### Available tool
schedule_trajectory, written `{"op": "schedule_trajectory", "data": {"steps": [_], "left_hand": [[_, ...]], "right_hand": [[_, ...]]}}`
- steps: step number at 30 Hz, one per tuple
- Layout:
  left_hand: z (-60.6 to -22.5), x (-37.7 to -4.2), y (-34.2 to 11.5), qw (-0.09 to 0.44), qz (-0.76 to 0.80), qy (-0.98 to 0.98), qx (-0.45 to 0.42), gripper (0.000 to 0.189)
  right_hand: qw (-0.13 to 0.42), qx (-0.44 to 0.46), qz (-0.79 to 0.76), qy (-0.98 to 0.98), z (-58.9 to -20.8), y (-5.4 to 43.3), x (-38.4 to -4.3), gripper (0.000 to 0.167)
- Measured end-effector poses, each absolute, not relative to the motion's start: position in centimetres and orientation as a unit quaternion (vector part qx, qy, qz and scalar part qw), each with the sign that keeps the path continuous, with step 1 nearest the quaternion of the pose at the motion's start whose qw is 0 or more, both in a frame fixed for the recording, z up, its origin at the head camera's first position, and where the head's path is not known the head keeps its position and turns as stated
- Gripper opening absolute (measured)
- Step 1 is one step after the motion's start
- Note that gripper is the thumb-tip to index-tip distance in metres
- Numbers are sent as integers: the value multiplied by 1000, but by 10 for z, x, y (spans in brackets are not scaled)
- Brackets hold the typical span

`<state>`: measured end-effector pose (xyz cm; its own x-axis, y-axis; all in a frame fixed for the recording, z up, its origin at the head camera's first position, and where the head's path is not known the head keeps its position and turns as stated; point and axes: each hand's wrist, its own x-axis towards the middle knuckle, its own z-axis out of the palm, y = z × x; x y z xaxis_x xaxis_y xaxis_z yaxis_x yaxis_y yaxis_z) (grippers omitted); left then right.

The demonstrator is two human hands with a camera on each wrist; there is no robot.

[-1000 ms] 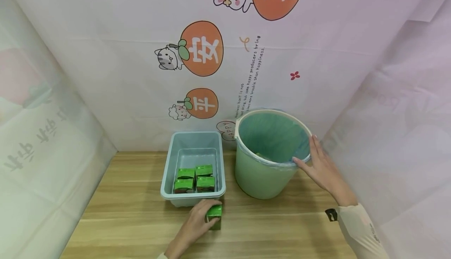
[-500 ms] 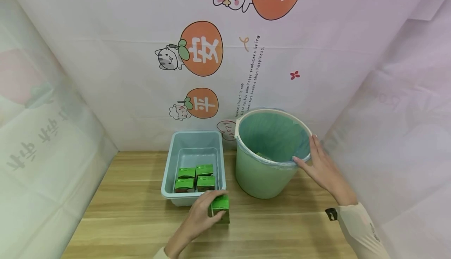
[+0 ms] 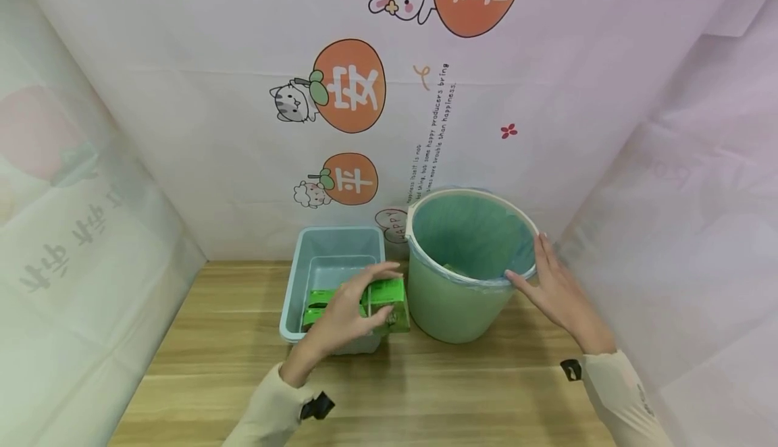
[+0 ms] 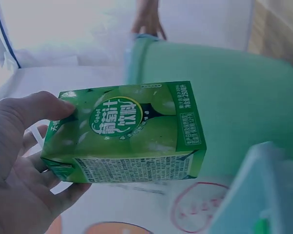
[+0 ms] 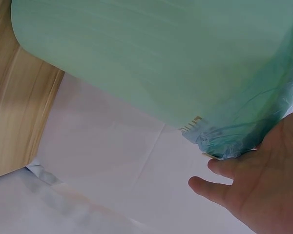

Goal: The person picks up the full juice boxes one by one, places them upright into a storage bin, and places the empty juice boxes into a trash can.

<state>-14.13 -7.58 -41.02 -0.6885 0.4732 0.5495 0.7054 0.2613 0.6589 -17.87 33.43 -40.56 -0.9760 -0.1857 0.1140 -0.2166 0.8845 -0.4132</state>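
Note:
My left hand (image 3: 346, 308) holds a green grape juice carton (image 3: 389, 304) between thumb and fingers, lifted above the table. In the left wrist view the printed front of the juice carton (image 4: 122, 119) faces the camera, with a white straw beside the fingers. The carton is in front of the light green bin (image 3: 452, 315), by the right side of a blue plastic basin (image 3: 288, 292). Green cartons (image 3: 319, 296) lie in the basin, partly hidden by my left hand. My right hand (image 3: 559, 295) rests on the bin's right rim, its fingers extended (image 5: 210, 190).
A thin plastic liner (image 5: 224, 136) folds over the bin's rim. Something pale green lies low inside the bin, mostly hidden. Bin and basin stand side by side on the wooden table (image 3: 200, 366), against a printed white cloth backdrop (image 3: 243, 163); cloth also hangs at both sides.
My left hand has raised the juice carton from the table in front of the basin, up and to the right towards the bin. The right hand has stayed on the rim.

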Motion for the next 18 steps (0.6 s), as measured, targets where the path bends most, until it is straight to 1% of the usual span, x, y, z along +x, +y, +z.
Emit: {"op": "schedule_trajectory", "data": {"steps": [5, 11, 13, 18], "left_hand": [[-382, -156, -73, 119, -473, -781, -389, 72], [-347, -175, -66, 144, -460, -770, -418, 71], [-336, -181, -62, 140, -459, -769, -422, 70], [-309, -199, -48, 111, -469, -770, -418, 70]], "right_hand": [[34, 104, 216, -970, -406, 334, -178, 105], [43, 104, 217, -970, -407, 334, -179, 104], [45, 104, 217, -970, -406, 334, -179, 104], [42, 103, 215, -970, -405, 333, -177, 105]]}}
